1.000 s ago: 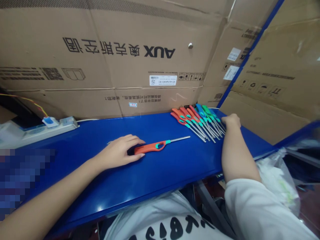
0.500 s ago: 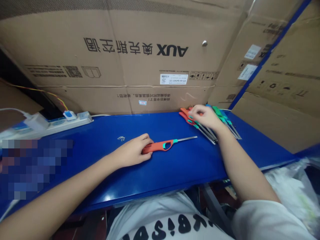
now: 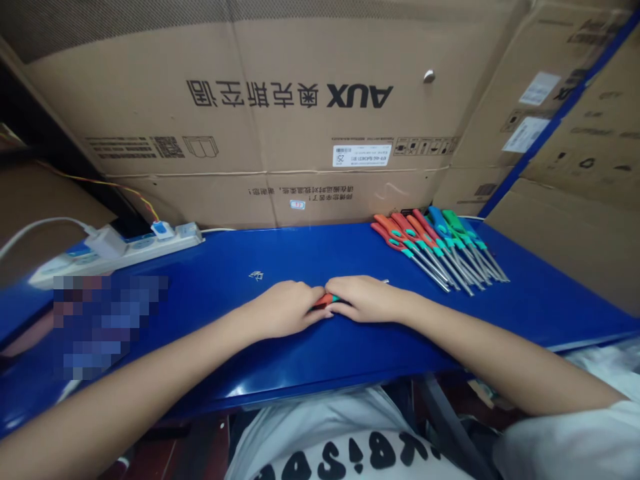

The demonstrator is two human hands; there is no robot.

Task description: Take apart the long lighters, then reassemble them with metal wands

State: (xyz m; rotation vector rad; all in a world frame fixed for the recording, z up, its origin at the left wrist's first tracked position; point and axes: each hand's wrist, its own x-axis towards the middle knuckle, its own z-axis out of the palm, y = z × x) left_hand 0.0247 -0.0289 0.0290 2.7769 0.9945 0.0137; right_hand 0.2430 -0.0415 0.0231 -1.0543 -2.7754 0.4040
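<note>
An orange long-necked lighter (image 3: 324,301) lies across the middle of the blue table, mostly covered by my two hands. My left hand (image 3: 287,308) is closed round its handle end. Against it, my right hand (image 3: 363,299) grips the lighter farther along, near the green trigger part. Only a bit of orange and green shows between my fingers, and the metal tip peeks out past my right hand. Several more long-necked lighters (image 3: 425,233), orange, red, blue and green, lie side by side at the back right, their metal necks pointing toward me.
A white power strip (image 3: 135,250) with plugs and wires sits at the back left of the blue table (image 3: 280,250). Cardboard panels (image 3: 280,133) stand along the back and right. A blurred-out patch (image 3: 107,327) covers the left side.
My right hand has come from the lighters at the back right to the lighter in my left hand and now grips it too. The view has shifted slightly.
</note>
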